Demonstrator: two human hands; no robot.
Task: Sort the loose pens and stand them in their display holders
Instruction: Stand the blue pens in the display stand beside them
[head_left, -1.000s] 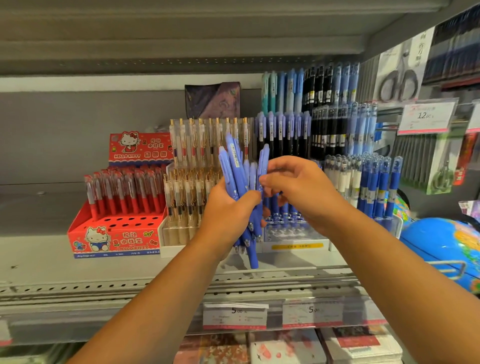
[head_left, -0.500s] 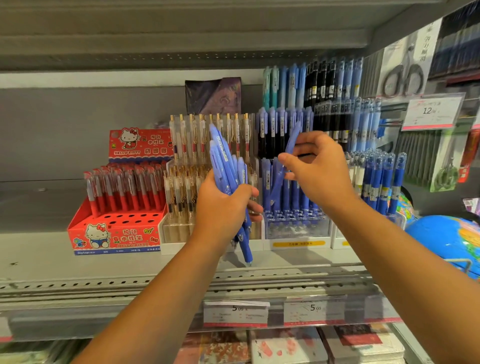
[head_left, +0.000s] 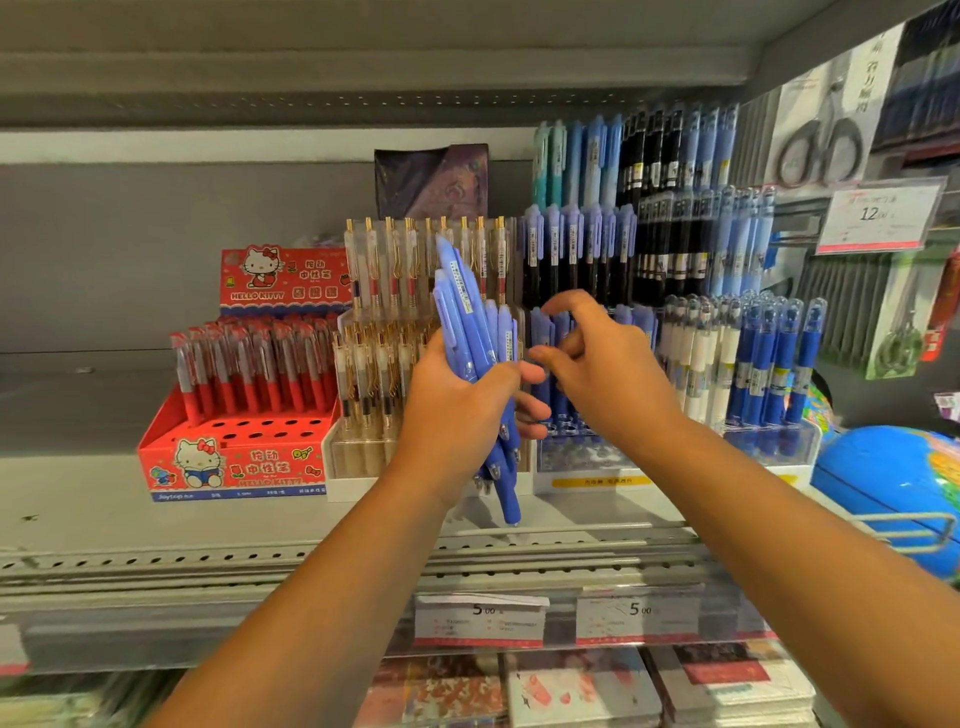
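My left hand (head_left: 457, 410) grips a bundle of several light-blue pens (head_left: 467, 322), tips pointing down, in front of the shelf. My right hand (head_left: 608, 374) hovers just right of the bundle with thumb and forefinger apart and nothing between them. Behind it stands a clear display holder (head_left: 587, 457) with matching light-blue pens (head_left: 641, 319) upright in its holes; my right hand hides part of that row.
A red Hello Kitty pen box (head_left: 234, 462) stands at the left, with a holder of gold-clip pens (head_left: 374, 364) beside it. Blue-and-white pens (head_left: 753, 364) fill the right holder. A blue globe (head_left: 893, 478) sits at the far right. Price tags (head_left: 478, 618) line the shelf edge.
My right hand pulled one pen from the bundle, carried it up to the blue holder, let it go, and has come back down beside the bundle, empty. The left hand stayed put.
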